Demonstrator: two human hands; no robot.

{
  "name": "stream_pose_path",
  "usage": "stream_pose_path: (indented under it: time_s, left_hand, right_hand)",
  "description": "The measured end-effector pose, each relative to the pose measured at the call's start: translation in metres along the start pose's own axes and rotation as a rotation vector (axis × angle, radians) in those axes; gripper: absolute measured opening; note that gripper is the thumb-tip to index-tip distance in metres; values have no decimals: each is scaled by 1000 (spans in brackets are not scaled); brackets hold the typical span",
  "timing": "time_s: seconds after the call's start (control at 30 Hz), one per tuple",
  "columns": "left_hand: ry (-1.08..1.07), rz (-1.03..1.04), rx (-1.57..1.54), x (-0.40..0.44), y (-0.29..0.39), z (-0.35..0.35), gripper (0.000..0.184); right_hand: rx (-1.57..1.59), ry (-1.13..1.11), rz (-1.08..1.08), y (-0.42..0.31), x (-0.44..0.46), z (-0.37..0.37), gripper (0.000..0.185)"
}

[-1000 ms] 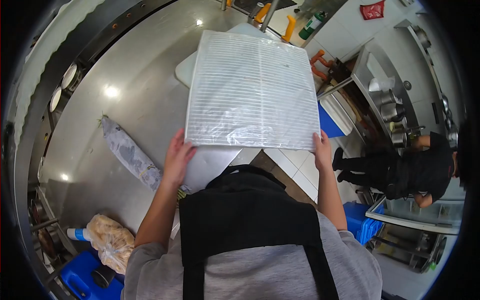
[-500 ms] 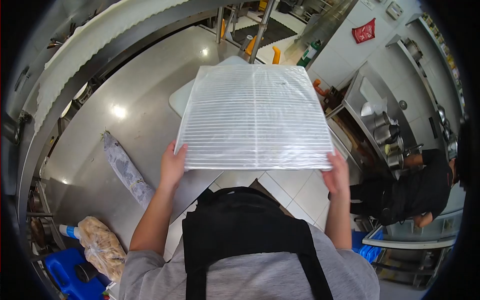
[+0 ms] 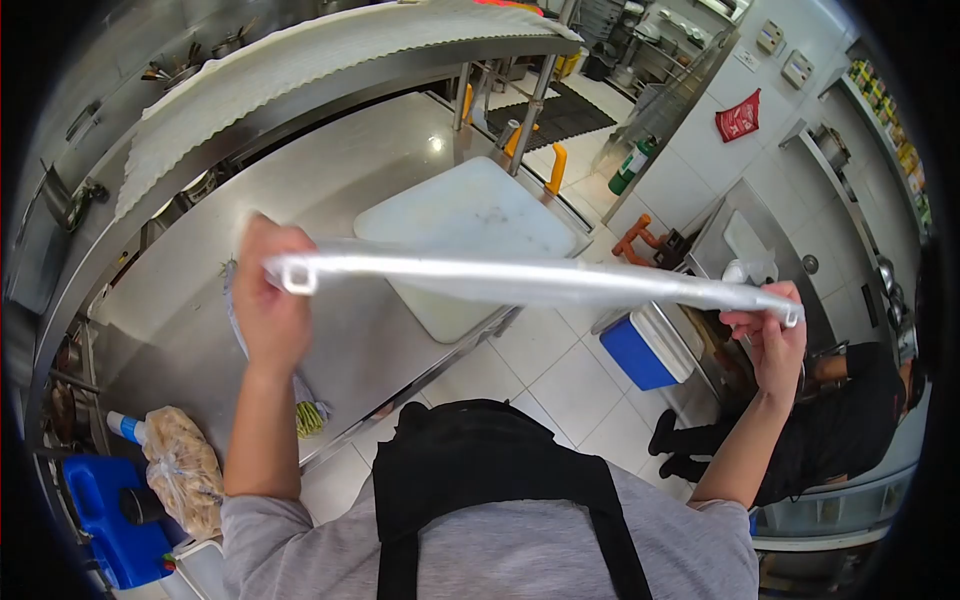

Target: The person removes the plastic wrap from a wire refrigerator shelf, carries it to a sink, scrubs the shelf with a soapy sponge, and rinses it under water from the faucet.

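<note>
Fingers (image 3: 290, 238) of left hand (image 3: 272, 295) and right hand (image 3: 775, 345) curled round a panel (image 3: 530, 274).

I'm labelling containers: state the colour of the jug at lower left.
The jug is blue, as the head view shows.

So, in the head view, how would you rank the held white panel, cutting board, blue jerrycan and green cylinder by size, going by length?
1. White panel
2. Cutting board
3. Blue jerrycan
4. Green cylinder
Nearness may enlarge the panel.
</note>
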State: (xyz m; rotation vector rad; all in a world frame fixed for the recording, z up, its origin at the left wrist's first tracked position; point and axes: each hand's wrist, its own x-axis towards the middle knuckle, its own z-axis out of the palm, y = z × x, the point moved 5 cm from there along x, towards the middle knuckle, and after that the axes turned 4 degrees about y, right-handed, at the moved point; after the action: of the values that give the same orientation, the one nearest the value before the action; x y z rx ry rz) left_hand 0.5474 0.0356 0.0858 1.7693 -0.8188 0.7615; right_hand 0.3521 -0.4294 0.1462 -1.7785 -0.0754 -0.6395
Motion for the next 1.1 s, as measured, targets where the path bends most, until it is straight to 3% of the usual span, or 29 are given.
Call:
stream_pose_path:
  time_s: [0.03, 0.07, 0.1, 0.17, 0.23, 0.33, 0.4, 0.43, 0.5, 0.57, 0.63, 0.7, 0.73, 0.77, 0.8, 0.93, 1.0, 1.03, 1.1]
  left_hand:
    - [164, 177, 88, 13, 9, -11, 17]
    - [172, 186, 98, 28, 14, -10, 17]
    - [284, 101, -231, 41, 18, -10, 16]
    - [324, 24, -535, 54, 7, -17, 20]
    - [377, 22, -315, 57, -1, -31, 23]
    - [341, -71, -251, 63, 5, -30, 25]
    - [353, -90, -260, 63, 9, -28, 24]
    - [372, -101, -273, 64, 10, -28, 23]
    - [374, -141, -258, 64, 8, -30, 24]
    - [378, -179, -244, 71, 4, -32, 25]
    - [331, -381, -355, 78, -7, -29, 25]
    - [161, -397, 45, 89, -26, -4, 26]
    - [114, -192, 30, 91, -23, 17, 28]
    - [82, -246, 10, 91, -32, 38, 27]
    - [-98, -380, -8, 93, -41, 55, 28]
    - [-166, -406, 97, 92, -117, 120, 31]
    - [-206, -408, 196, 85, -174, 149, 52]
    - [-226, -415, 194, 72, -179, 160, 52]
    - [-530, -451, 569, 35, -190, 182, 79]
  right_hand:
    - [-91, 28, -3, -5, 6, 5, 34]
    - [-15, 29, 3, -9, 11, 13, 24]
    - [-9, 26, -5, -10, 18, 22, 24]
    - [69, 42, 196, 0, 34, 35, 20]
    - [111, 61, 162, 15, 56, 42, 22]
    - [134, 134, 144, 30, 84, 60, 31]
    - [106, 215, -59, 36, 98, 74, 49]
    - [106, 223, -62, 47, 103, 82, 49]
    - [-243, 387, -414, 62, 103, 91, 71]
    - [-233, 389, -84, 130, 91, 94, 78]
    - [-174, 206, 150, 259, 70, 95, 62]
    - [90, -112, 729, 326, -9, 139, 42]
    - [168, -63, 704, 340, -30, 154, 40]
    - [189, -40, 744, 346, -54, 161, 40]
    - [211, -16, 788, 352, -74, 164, 39]
    - [211, 236, 726, 394, -115, 142, 35]
    - [183, 286, 773, 391, -115, 124, 35]
    - [152, 326, 788, 394, -112, 115, 34]
    - [111, 377, 812, 404, -109, 106, 35]
